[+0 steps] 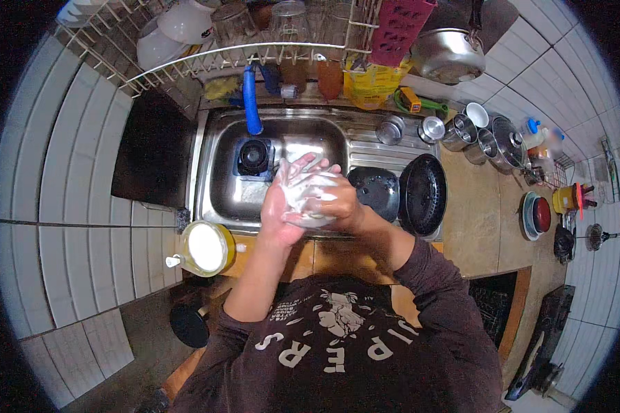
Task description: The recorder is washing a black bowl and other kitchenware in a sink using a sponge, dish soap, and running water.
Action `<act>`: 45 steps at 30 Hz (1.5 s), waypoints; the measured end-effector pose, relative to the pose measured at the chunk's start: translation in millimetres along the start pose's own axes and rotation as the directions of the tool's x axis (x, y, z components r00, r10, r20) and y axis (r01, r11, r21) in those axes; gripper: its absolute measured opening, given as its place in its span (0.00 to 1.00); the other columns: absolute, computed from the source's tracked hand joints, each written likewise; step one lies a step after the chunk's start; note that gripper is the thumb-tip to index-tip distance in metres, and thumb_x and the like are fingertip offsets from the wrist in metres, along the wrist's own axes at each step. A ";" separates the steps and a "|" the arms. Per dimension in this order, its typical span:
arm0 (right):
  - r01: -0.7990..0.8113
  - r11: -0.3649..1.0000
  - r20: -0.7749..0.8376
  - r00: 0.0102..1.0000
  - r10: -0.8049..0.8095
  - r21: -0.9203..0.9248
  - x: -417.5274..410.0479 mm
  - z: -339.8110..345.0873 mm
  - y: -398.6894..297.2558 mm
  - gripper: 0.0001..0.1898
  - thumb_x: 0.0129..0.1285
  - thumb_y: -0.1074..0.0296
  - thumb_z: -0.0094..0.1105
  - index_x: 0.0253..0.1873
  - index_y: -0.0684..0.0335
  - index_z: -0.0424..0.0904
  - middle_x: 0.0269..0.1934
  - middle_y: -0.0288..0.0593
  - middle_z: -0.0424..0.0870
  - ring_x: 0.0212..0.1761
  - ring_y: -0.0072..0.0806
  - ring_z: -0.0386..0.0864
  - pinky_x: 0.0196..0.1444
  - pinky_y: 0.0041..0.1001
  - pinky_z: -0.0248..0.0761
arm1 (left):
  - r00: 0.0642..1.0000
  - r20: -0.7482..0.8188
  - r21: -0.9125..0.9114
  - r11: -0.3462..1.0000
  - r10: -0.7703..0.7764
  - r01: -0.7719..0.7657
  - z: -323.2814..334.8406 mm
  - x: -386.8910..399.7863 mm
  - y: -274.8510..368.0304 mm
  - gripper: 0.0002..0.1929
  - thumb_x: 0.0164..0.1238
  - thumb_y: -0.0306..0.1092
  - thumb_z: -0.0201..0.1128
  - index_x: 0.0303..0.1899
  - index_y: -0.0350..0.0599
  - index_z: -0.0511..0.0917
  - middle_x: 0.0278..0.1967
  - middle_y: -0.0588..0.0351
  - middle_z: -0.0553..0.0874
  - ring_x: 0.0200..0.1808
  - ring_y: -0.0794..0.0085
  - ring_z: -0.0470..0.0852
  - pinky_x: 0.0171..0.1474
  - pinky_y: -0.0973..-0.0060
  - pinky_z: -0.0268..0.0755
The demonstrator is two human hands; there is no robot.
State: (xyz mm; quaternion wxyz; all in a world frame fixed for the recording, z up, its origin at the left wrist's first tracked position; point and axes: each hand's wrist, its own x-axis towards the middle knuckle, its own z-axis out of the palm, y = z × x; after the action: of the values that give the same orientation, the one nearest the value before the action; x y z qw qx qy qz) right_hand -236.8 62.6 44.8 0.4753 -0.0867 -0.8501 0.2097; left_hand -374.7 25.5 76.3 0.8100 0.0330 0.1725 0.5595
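Both my hands are together over the front right part of a stainless steel sink (222, 206), covered in white lather. My left hand (281, 209) is palm up, its fingers pointing away from me. Across its palm lies my right hand (336, 201), fingers bent, pressed on the foam. Whether a thin cloth or only lather lies between them, I cannot tell. A blue faucet hose (252, 100) hangs over the basin, above a black round drain part (254, 156). Right of my hands, a black square pan (374, 191) and a black oval pan (423, 193) rest on the drainboard.
A white wire dish rack (248, 49) with bowls and glasses hangs beyond the sink. Steel cups (460, 129) and a glass-lidded pot (509, 142) stand at the right. A yellow tub (227, 248) is at the sink's front left corner, beside the tiled wall (88, 180).
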 end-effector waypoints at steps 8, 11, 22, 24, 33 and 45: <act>-0.100 0.956 -0.010 0.995 0.101 -0.274 23.0 -0.9 -5.0 0.14 0.49 0.65 0.70 0.41 0.61 0.81 0.41 0.45 0.83 0.45 0.44 0.81 0.52 0.35 0.72 | 1.000 -0.020 0.010 1.000 -0.001 0.001 -9.1 2.5 14.8 0.26 0.76 0.49 0.43 0.60 0.33 0.68 0.54 0.41 0.78 0.54 0.55 0.78 0.59 0.62 0.72; 0.064 0.905 -0.032 0.996 -0.085 -0.420 12.5 8.6 6.1 0.11 0.48 0.65 0.70 0.36 0.61 0.82 0.38 0.44 0.83 0.39 0.41 0.82 0.47 0.36 0.73 | 0.999 0.034 -0.038 0.999 -0.030 0.031 -0.4 1.4 12.5 0.25 0.76 0.50 0.43 0.59 0.36 0.69 0.53 0.43 0.79 0.51 0.61 0.81 0.53 0.69 0.77; -0.231 0.932 -0.331 0.934 0.133 -0.279 14.7 27.0 -9.7 0.21 0.48 0.66 0.70 0.47 0.69 0.79 0.45 0.55 0.81 0.53 0.51 0.77 0.65 0.50 0.60 | 0.975 -0.072 0.234 0.954 0.210 -0.188 6.5 5.0 6.5 0.24 0.76 0.45 0.46 0.62 0.35 0.66 0.59 0.46 0.76 0.58 0.61 0.76 0.62 0.67 0.69; -0.324 0.881 -0.131 0.946 0.296 -0.345 9.1 27.5 -21.3 0.26 0.53 0.67 0.64 0.58 0.70 0.73 0.60 0.58 0.72 0.67 0.51 0.65 0.72 0.55 0.44 | 0.959 -0.089 0.212 0.946 0.270 -0.247 5.4 2.3 5.0 0.24 0.76 0.45 0.45 0.63 0.37 0.66 0.59 0.48 0.76 0.60 0.62 0.74 0.65 0.66 0.64; -0.633 0.758 -0.251 0.717 0.650 0.153 26.3 18.7 -15.9 0.18 0.59 0.72 0.55 0.55 0.64 0.77 0.54 0.56 0.78 0.61 0.50 0.73 0.66 0.41 0.60 | 0.894 -0.312 0.460 0.874 0.323 -0.155 5.2 3.5 -19.6 0.20 0.77 0.48 0.41 0.55 0.44 0.72 0.48 0.55 0.81 0.52 0.70 0.79 0.56 0.71 0.73; -0.200 0.898 -0.167 0.975 0.145 -0.391 27.9 2.2 -13.7 0.12 0.54 0.64 0.61 0.44 0.57 0.84 0.46 0.46 0.84 0.58 0.45 0.76 0.70 0.52 0.52 | 0.999 -0.044 0.084 0.996 -0.027 0.030 15.7 -3.6 3.4 0.23 0.76 0.50 0.44 0.55 0.40 0.72 0.48 0.50 0.81 0.49 0.67 0.81 0.54 0.70 0.76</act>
State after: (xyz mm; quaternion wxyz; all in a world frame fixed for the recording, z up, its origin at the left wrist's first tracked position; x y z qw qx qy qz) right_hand -252.9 59.4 71.3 0.4824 -0.2721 -0.8302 0.0640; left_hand -373.8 25.7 92.7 0.8119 0.0526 0.2139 0.5406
